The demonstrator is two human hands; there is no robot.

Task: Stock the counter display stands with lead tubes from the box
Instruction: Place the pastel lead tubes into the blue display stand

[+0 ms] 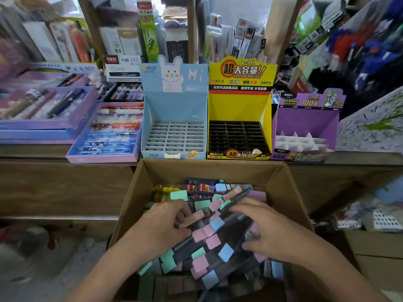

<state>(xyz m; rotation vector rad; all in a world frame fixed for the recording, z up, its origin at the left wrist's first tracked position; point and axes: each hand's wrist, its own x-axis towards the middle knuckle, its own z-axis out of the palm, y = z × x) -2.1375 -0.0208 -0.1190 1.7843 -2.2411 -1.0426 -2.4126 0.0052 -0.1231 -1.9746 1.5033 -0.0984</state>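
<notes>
Left grip (pixel 165 223): down inside the box, fingers curled, thumb and fingertips pinching the end of a pink-capped tube from the heap.
Right grip (pixel 270 232): level with the left grip and a little apart from it, fingers bent over several dark tubes, thumb tucked in against them from below.
Lead tubes (pixel 212 241): a loose heap of flat dark tubes with pink, blue and mint caps. They lie under and between the two grips, crossing at all angles, and more lie past the fingertips at the far end of the box.
Box (pixel 281 188): brown cardboard with open flaps, surrounding both grips. Its far wall stands just below the worktop's front edge.
Blue stand (pixel 174 110): beyond the left grip on the worktop, with a rabbit header card and a grey grid of slots.
Yellow stand (pixel 239 105): beyond the right grip, touching the blue stand's side, with a black slot grid (the header print reads 24PCS).
Purple stand (pixel 305 118): beyond and outward of the right grip, beside the yellow stand, with white dividers.
Worktop (pixel 370 156): a dark wooden ledge carrying all three stands.
Pen trays (pixel 104 131): lilac trays of pens, beyond and outward of the left grip.
</notes>
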